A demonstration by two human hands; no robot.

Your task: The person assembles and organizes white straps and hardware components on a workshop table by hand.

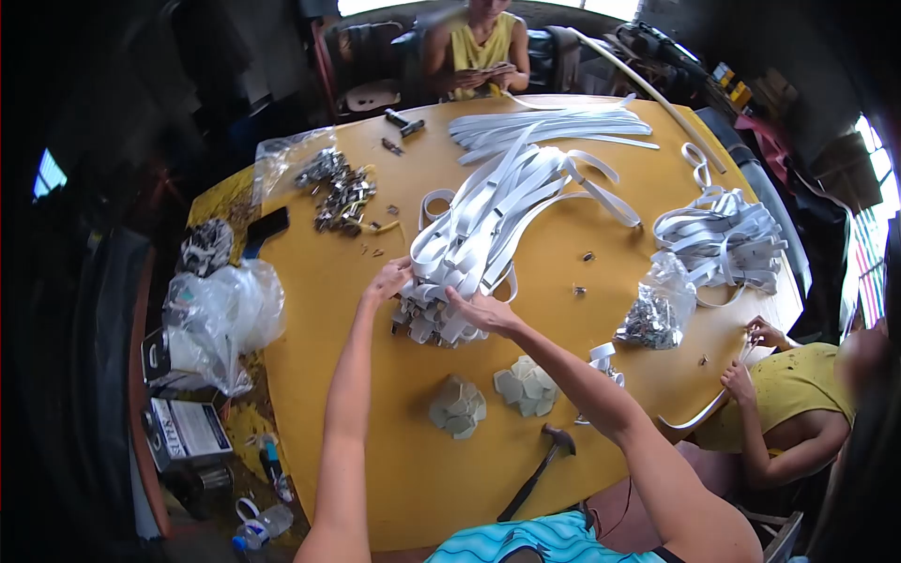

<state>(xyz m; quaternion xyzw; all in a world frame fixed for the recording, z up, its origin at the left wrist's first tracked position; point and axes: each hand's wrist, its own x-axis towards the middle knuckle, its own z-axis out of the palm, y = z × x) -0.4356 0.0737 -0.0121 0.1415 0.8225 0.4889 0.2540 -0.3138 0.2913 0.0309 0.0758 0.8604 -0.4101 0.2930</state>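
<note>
A large bundle of white straps (497, 206) lies across the middle of the yellow table, its loops fanning toward the far side. At its near end is a cluster of metal-tipped strap ends (436, 319). My left hand (390, 279) grips the bundle's left side, its fingertips partly hidden by the straps. On the near right side, my right hand (481, 312) is closed around the strap ends, thumb on top. Nearer to me, two stacks of pale angular pieces (458, 406) sit beside a hammer (540, 469).
Flat white straps (554, 127) lie at the far side, another strap bundle (723, 239) at right. Metal clips pile up at left (343, 192) and fill a plastic bag (654, 305). One person (483, 52) sits opposite; another (779, 394) handles a strap at right.
</note>
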